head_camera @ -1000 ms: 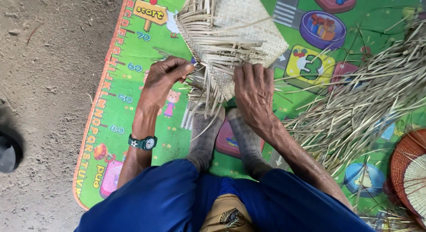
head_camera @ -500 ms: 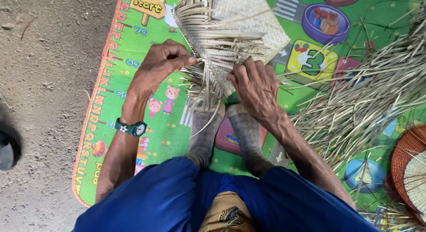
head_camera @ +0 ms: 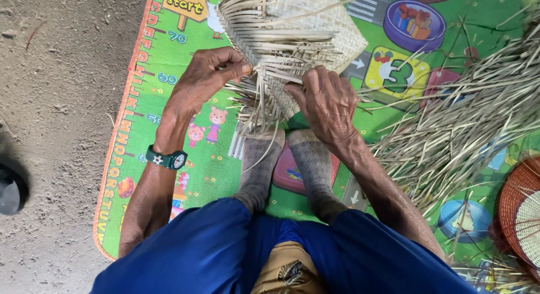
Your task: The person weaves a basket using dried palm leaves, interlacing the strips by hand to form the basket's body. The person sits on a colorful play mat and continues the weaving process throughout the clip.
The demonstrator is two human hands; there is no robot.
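While both hands' grip pinches loose strips, the woven mat (head_camera: 306, 24) runs lengthwise away from the person.

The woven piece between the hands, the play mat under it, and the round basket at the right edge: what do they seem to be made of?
The woven piece looks like dry, pale, matte plant strips, perhaps palm leaf or bamboo; loose flat ends stick out at its edge. The play mat seems to be smooth foam or plastic with bright printed pictures. The round basket looks like reddish-brown coiled cane or fibre; its ribbed rim suggests this.
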